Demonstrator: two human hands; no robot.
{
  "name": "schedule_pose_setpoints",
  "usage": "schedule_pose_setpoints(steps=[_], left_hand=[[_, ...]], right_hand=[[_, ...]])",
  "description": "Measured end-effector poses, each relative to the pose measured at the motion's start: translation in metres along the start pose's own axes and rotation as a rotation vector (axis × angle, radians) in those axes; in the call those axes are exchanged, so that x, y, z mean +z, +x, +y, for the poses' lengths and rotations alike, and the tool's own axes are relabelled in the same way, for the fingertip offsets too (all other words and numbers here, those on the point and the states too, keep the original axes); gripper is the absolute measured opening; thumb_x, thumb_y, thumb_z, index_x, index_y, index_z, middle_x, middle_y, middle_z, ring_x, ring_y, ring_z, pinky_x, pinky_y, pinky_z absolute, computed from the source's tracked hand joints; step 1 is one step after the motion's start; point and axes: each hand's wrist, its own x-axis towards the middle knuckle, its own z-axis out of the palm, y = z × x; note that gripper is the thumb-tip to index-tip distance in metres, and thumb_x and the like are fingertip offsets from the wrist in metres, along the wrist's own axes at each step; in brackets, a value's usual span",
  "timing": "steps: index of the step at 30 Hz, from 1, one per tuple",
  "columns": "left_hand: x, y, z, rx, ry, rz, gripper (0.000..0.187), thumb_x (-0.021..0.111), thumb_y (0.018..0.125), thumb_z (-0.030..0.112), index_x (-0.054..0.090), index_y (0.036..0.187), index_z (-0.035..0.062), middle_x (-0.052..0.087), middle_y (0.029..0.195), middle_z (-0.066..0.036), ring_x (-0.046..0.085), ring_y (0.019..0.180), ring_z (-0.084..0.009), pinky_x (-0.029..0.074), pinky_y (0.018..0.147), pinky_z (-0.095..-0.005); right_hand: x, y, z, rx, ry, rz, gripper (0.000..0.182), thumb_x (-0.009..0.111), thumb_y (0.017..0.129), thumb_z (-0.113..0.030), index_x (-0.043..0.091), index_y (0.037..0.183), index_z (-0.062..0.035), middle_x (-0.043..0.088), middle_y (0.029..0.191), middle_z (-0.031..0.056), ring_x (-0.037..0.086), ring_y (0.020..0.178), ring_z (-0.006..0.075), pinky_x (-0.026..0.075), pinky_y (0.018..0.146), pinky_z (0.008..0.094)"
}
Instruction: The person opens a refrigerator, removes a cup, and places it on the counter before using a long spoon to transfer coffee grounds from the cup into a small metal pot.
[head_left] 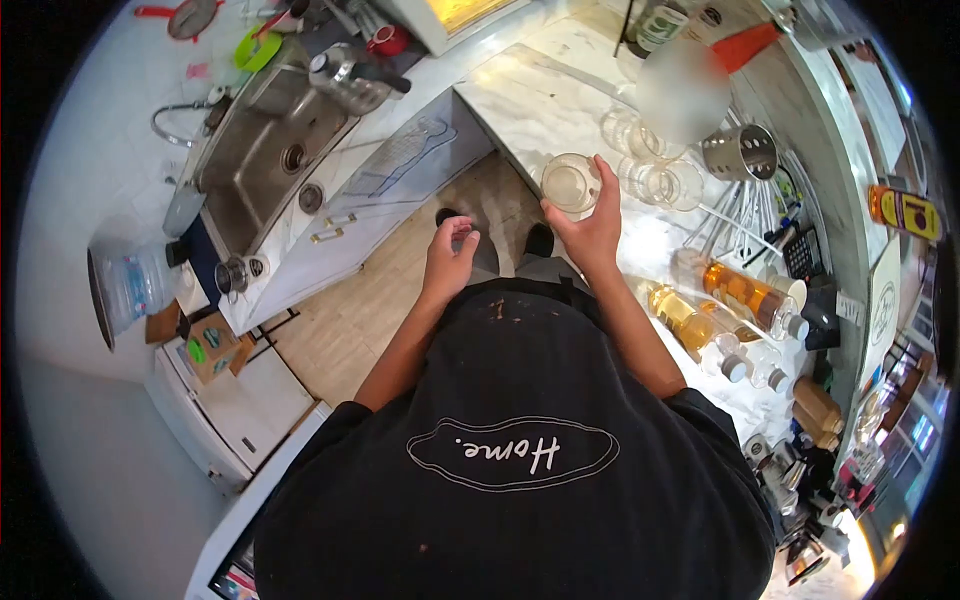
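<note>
A clear glass (570, 184) is held by my right hand (590, 228), thumb and fingers around its sides, at the near edge of the marble counter (520, 98). More clear glasses (672, 184) stand on the counter just to the right of it. My left hand (450, 258) is raised in front of my body over the floor, its fingers curled but apart, with nothing visible in it. Bottles of amber liquid (684, 318) lie or stand to the right of my right forearm; their exact pose is unclear.
A steel sink (262, 160) is at the left, with a metal pitcher (350, 82) by its corner. A perforated steel holder (740, 153) and straws (735, 225) are on the right counter. A large water bottle (135, 283) is at the far left.
</note>
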Motion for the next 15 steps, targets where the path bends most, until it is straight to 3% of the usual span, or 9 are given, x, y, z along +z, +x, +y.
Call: schedule_pose_setpoints(steps=[3,12,15], left_hand=[[-0.014,-0.008,-0.024,0.082,-0.026,0.072,0.031,0.07,0.096,0.018,0.064,0.122,0.0014,0.07,0.113,-0.013,0.067,0.103,-0.022,0.053,0.091,-0.0356],[-0.106,-0.04,-0.082,-0.044,-0.133,0.241,0.036,0.07,0.097,0.024,0.063,0.123,-0.0003,0.07,0.114,-0.013,0.067,0.103,-0.0222,0.053,0.093,-0.0364],[-0.154,-0.053,-0.097,-0.087,-0.116,0.284,0.037,0.07,0.097,0.024,0.063,0.124,0.0,0.071,0.115,-0.013,0.067,0.103,-0.0221,0.053,0.093,-0.0366]], right_hand=[[0.01,-0.005,-0.016,-0.045,0.002,-0.099,0.094,0.091,0.072,-0.019,0.041,0.151,-0.0031,0.051,0.146,0.0187,0.052,0.134,0.035,0.048,0.107,0.0442],[0.098,-0.01,-0.083,-0.311,0.038,-0.335,0.091,0.092,0.071,-0.018,0.045,0.148,-0.0033,0.053,0.143,0.0195,0.054,0.132,0.0357,0.048,0.106,0.0433],[0.146,-0.023,-0.114,-0.354,0.036,-0.416,0.091,0.091,0.072,-0.018,0.044,0.149,-0.004,0.055,0.141,0.0176,0.057,0.13,0.0314,0.049,0.104,0.0425]])
